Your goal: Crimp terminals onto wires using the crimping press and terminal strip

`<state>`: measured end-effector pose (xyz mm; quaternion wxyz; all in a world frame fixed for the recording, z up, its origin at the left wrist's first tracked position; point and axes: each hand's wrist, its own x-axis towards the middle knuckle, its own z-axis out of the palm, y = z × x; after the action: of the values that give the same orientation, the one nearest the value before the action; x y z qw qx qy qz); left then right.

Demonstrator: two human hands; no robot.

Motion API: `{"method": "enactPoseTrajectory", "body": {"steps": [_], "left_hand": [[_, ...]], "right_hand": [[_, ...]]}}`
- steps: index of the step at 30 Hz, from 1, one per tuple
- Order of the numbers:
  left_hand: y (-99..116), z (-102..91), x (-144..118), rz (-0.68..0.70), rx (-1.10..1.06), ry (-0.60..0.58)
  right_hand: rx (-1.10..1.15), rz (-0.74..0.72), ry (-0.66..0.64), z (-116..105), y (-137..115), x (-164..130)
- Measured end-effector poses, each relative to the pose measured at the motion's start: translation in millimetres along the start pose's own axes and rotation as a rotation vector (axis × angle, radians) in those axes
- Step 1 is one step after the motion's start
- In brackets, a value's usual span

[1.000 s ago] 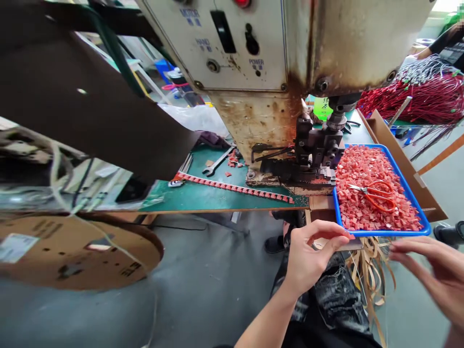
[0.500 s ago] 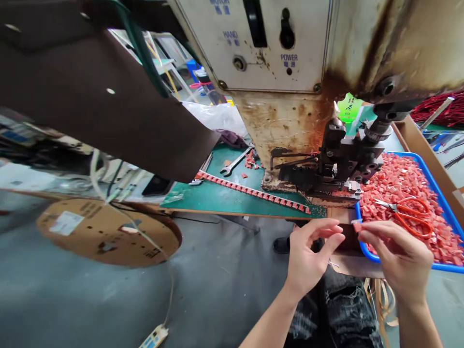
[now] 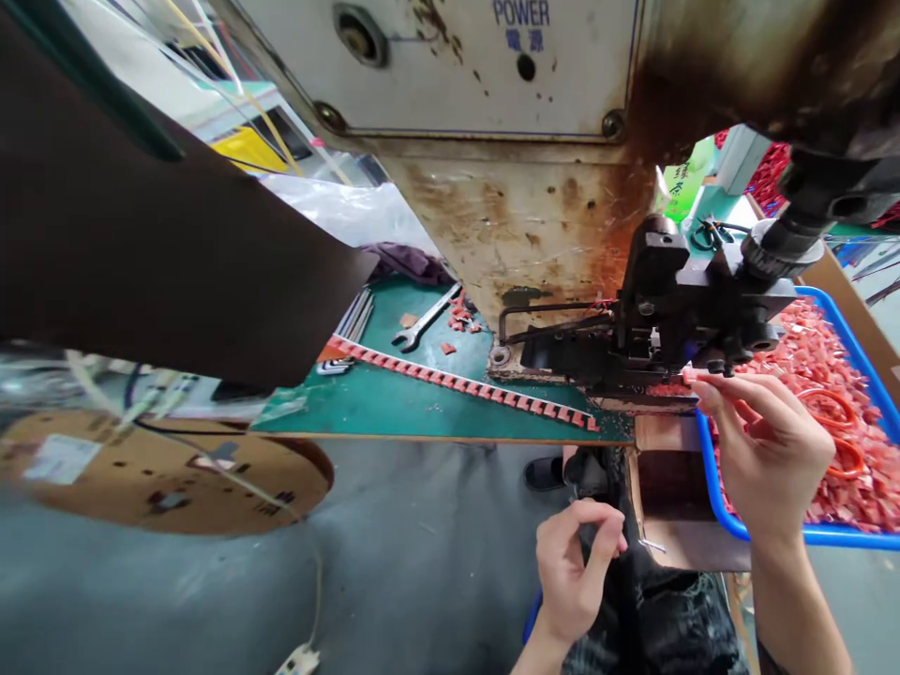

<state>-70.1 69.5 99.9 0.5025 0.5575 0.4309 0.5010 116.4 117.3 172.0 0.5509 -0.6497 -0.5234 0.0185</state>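
Observation:
My right hand (image 3: pixel 777 450) pinches a small red plastic piece (image 3: pixel 689 375) between thumb and forefinger. It holds the piece at the working end of a rusty press machine (image 3: pixel 520 206), under the black tool head (image 3: pixel 693 309). My left hand (image 3: pixel 577 567) is lower, above my lap, with thumb and fingertips drawn together. Anything in that pinch is too small to make out. To the right, a blue tray (image 3: pixel 718 487) holds a heap of red pieces (image 3: pixel 862 450). Orange-handled scissors (image 3: pixel 847 459) lie on the heap, partly hidden by my right hand.
A strip of red pieces (image 3: pixel 457 382) runs along the green tabletop (image 3: pixel 394 398) toward the machine. Behind it lie a wrench (image 3: pixel 426 319) and loose red bits. An open cardboard box (image 3: pixel 675 553) is below the machine's front. A cardboard reel (image 3: pixel 169 469) stands at left.
My right hand has moved up with the red piece to the machine's tool. My left hand has drawn down and away from it. The view has shifted closer to the machine.

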Motion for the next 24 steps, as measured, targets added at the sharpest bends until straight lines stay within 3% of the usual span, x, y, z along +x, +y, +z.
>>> {"method": "enactPoseTrajectory", "body": {"steps": [11, 24], "left_hand": [[-8.6, 3.5, -1.3, -0.053, 0.027, -0.013], [-22.3, 13.0, -0.2, -0.094, 0.016, -0.028]], "right_hand": [[0.104, 0.077, 0.043, 11.3, 10.5, -1.6], [0.119, 0.070, 0.036, 12.5, 10.3, 5.1]]}}
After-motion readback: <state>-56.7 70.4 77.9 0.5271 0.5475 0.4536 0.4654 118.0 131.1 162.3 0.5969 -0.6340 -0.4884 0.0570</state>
